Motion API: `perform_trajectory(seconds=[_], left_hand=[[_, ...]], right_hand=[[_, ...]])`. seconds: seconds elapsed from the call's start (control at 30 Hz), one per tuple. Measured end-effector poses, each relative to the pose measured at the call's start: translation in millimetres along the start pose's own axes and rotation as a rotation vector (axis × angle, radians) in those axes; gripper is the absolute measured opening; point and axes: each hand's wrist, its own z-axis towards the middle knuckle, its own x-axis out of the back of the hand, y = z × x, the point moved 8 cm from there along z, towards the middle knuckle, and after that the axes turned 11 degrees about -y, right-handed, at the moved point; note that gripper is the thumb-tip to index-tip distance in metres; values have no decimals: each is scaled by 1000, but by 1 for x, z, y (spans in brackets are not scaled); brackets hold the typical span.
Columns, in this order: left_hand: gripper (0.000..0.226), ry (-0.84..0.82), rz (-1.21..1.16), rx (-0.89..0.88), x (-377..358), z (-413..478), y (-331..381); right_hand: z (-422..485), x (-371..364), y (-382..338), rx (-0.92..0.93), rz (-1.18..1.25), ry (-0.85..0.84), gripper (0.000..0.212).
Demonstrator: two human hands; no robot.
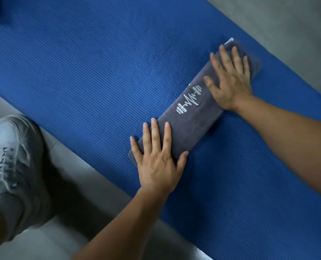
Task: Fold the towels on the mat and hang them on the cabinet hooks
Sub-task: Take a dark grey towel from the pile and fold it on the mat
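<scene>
Left hand and right hand press flat, fingers straight, on opposite ends of the folded towel.

Dim, flat light — shoe blurred, dark shadow beside it.

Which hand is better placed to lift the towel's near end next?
Probably left: the left hand lies flat on the towel at its near end; the right hand presses its far end.

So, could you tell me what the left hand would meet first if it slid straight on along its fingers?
The left hand lies flat on the grey towel, fingertips at its far edge; going on, it would probably meet only bare blue mat.
</scene>
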Motion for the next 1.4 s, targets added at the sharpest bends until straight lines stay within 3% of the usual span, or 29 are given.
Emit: perform_trajectory(seconds=[0.2,0.43,0.53,0.63,0.7,0.83,0.97,1.07,1.17,1.23,1.3,1.4], left_hand=[[84,37,-1,15,-6,-10,-10],[83,-7,-9,31,-6,-20,-18],[65,49,-156,-22,24,-10,-15],[37,141,-395,-112,66,30,-16],[30,61,-563,-86,81,69,-12],[33,-244,-582,-80,88,121,16],[22,-581,-791,-15,84,132,32],[26,-762,-975,-1,86,124,48],[38,-895,-1190,-60,108,100,67],[47,-947,-1262,-142,141,79,81],[46,-977,-1295,-234,185,54,95],[37,-1042,-1301,-348,260,9,110]], right_hand=[[-1,2,18,-90,211,62,92],[3,2,18,-154,58,-54,86],[-1,11,19,-149,127,-129,85],[-43,41,7,-121,114,146,69],[-76,37,-12,-35,141,217,55],[-101,-9,-18,-89,444,3,48],[-107,-24,-12,-46,638,-36,53],[-114,-27,-1,-168,821,-73,58],[-141,-19,-1,-362,1310,-78,75],[-165,6,-19,-413,1714,-99,66],[-186,54,-43,-308,2045,-88,45],[-226,145,-64,-246,2127,5,49]])
